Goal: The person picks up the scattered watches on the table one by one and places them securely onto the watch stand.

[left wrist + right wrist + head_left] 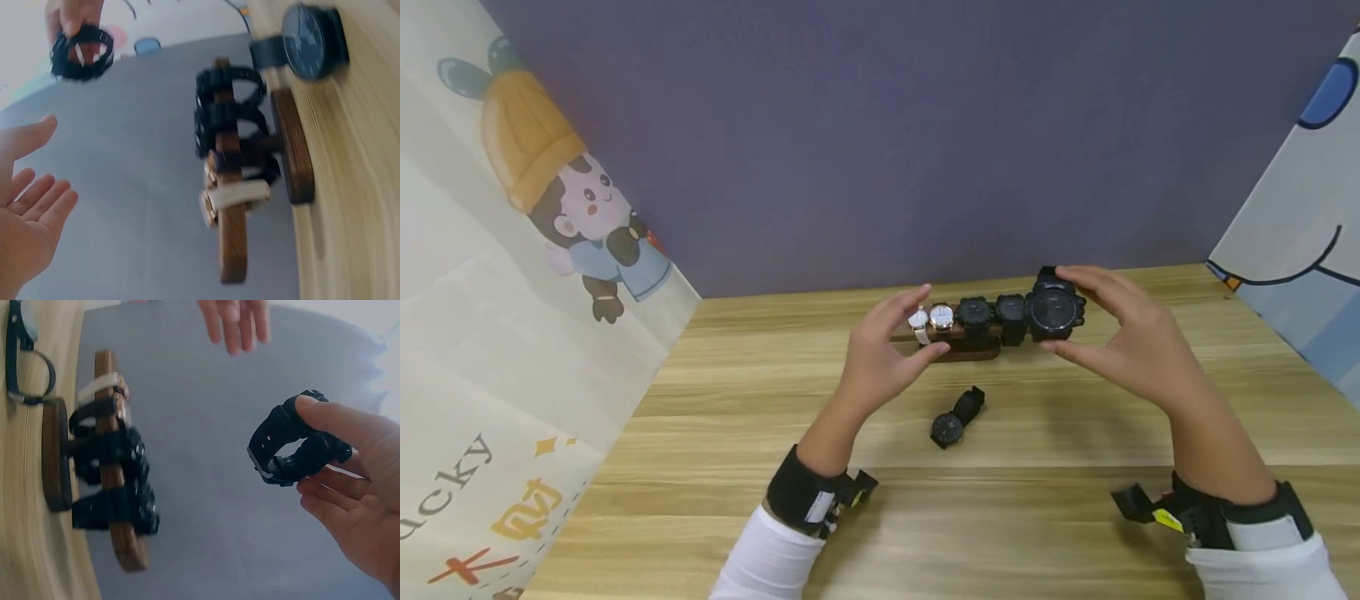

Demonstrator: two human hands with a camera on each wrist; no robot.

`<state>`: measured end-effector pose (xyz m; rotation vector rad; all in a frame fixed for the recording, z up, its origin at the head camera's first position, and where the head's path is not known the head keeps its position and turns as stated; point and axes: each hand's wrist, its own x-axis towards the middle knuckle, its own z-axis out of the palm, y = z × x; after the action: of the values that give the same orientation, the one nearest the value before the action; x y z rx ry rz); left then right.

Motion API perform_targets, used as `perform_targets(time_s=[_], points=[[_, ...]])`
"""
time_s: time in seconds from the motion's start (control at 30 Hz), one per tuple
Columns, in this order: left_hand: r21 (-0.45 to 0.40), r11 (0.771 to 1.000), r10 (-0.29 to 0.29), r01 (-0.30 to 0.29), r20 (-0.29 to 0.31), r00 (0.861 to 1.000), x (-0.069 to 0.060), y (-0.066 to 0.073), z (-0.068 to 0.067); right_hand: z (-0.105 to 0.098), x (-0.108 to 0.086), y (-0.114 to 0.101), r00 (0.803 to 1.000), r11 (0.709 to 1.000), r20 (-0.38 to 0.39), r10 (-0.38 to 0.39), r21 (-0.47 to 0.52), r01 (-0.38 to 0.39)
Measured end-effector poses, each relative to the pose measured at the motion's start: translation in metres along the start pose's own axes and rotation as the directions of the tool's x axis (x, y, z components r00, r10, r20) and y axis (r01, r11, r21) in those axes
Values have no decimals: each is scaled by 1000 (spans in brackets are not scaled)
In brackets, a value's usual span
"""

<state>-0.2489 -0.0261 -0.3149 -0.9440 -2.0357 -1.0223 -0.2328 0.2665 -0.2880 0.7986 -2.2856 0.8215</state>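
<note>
My right hand [1138, 337] pinches a large black watch [1054, 310] between thumb and fingers, its strap closed in a loop, as the right wrist view shows. In that view the watch [290, 439] is held apart from the wooden watch stand [112, 456]. On the stand's bar hang several watches: a white-strapped one [237, 195], a rose-gold one [942, 317] and two black ones [975, 312]. My left hand [887, 350] is near the stand's left end, thumb and fingers spread, holding nothing; the left wrist view shows it [31, 206] apart from the bar.
Another black watch [947, 429] lies on the wooden table [715, 467] in front of the stand, its strap stretched out. A dark grey-purple panel [880, 150] rises behind the table. Printed walls stand at left [475, 333] and right [1285, 200].
</note>
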Motion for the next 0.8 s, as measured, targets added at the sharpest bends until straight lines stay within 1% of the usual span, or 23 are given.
perform_targets(time_s=[0.07,0.13,0.17,0.23,0.27,0.33,0.4,0.5,0.57,0.67,0.73,0.8], points=[[36,996,-85,84,28,996,-1,-7,-4,-2,1,8,997,997,22,74,2,-74],[76,982,-179,174,64,982,-1,-15,-8,-2,2,18,987,988,50,150,19,-151],[98,971,-226,218,83,970,-1,-20,-10,-2,2,23,979,980,71,193,29,-195],[142,947,-307,289,122,944,-1,-29,-13,-1,3,36,952,956,123,281,52,-288],[164,934,-341,318,141,929,-2,-34,-14,0,4,42,937,944,146,316,53,-326],[196,913,-393,359,175,903,-2,-45,-16,3,4,54,901,915,199,385,48,-401],[217,899,-424,381,209,881,-4,-54,-17,7,3,67,874,894,238,423,48,-446],[239,879,-466,413,250,848,-6,-66,-15,15,0,84,852,877,274,446,57,-477],[260,867,-488,425,267,831,-8,-73,-13,21,-1,94,842,870,292,454,59,-490],[284,854,-509,435,283,813,-10,-82,-9,29,-3,105,820,852,323,472,72,-519],[308,849,-513,429,292,807,-10,-85,-7,34,-4,111,805,838,347,482,87,-539],[325,846,-516,422,302,802,-11,-88,-5,38,-5,117,796,829,367,481,105,-550]])
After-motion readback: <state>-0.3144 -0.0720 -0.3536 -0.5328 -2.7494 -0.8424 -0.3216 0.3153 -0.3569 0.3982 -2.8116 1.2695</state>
